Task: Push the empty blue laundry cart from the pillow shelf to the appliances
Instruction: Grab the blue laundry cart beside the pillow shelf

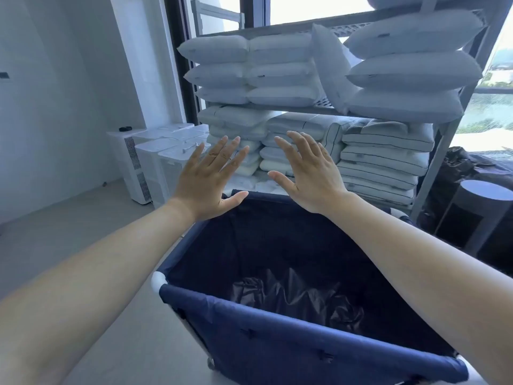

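Blue laundry cart (277, 273) sits right in front of the pillow shelf (319, 107), far rim close to the lower pillows; white appliances (147, 162) are off to the left. Left hand (205, 179) and right hand (311, 173) hover above the far end, fingers spread flat, gripping nothing. Bag looks empty apart from a dark crumpled liner — should roll light. Fabric walls are soft, so take hold of the stiff top rail near the white corner joint (158, 283), not the cloth.
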Motion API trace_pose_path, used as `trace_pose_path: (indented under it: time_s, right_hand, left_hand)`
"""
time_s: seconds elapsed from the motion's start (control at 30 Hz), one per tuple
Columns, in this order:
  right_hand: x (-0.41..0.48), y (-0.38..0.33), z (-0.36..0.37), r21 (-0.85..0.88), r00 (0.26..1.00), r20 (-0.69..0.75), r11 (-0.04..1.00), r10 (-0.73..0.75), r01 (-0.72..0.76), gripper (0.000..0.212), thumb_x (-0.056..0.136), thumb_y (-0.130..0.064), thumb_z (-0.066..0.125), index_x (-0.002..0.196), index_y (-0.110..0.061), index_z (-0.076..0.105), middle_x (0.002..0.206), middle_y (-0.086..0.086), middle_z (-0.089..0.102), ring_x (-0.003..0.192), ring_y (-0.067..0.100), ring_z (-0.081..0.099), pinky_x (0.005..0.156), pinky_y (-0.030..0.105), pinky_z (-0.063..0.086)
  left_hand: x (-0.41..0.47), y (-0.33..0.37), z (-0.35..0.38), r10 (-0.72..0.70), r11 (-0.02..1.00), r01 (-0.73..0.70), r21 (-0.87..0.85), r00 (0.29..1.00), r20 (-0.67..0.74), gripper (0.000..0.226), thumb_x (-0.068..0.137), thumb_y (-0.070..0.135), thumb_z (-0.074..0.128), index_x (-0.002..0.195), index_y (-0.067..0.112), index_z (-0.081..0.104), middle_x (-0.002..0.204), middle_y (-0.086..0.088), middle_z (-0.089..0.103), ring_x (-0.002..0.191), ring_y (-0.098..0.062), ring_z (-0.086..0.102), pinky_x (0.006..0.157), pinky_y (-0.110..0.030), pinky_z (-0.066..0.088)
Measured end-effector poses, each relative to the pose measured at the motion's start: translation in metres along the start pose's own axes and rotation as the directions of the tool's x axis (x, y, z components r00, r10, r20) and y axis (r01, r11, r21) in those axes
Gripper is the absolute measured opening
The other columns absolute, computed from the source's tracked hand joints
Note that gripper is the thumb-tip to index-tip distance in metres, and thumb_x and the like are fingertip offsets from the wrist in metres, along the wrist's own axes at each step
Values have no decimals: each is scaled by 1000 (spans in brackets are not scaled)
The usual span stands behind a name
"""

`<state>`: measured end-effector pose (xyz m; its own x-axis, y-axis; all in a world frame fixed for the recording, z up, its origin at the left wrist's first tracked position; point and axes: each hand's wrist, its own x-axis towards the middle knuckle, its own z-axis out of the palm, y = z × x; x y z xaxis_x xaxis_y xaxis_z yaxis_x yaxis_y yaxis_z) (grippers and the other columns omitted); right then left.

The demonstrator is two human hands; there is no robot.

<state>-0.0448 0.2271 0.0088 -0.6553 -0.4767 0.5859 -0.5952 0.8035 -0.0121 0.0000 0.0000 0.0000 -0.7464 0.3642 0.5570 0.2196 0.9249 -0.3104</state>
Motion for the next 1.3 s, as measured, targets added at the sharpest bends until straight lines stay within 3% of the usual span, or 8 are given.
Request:
trace_pose_path:
  time_s: [0.93,1.3]
  right_hand:
    - [-6,-4,4,2,1000,-24,1000,6,-6,65,93,-55,34,146,-19,23,152,8,22,140,26,17,114,44,19]
    - [-22,-12,34,78,1000,12,997,1,-2,59,94,-48,39,142,-15,30,141,7,37,128,25,37,99,41,36]
  left_hand:
    - [-5,-7,4,-7,1000,7,26,1000,8,79,83,64,25,148,20,15,156,-7,15,143,-25,13,114,-52,10]
    - [-18,-3,30,3,998,0,-58,999,53,72,86,57,27,145,17,24,151,-8,31,141,-25,24,112,-52,14]
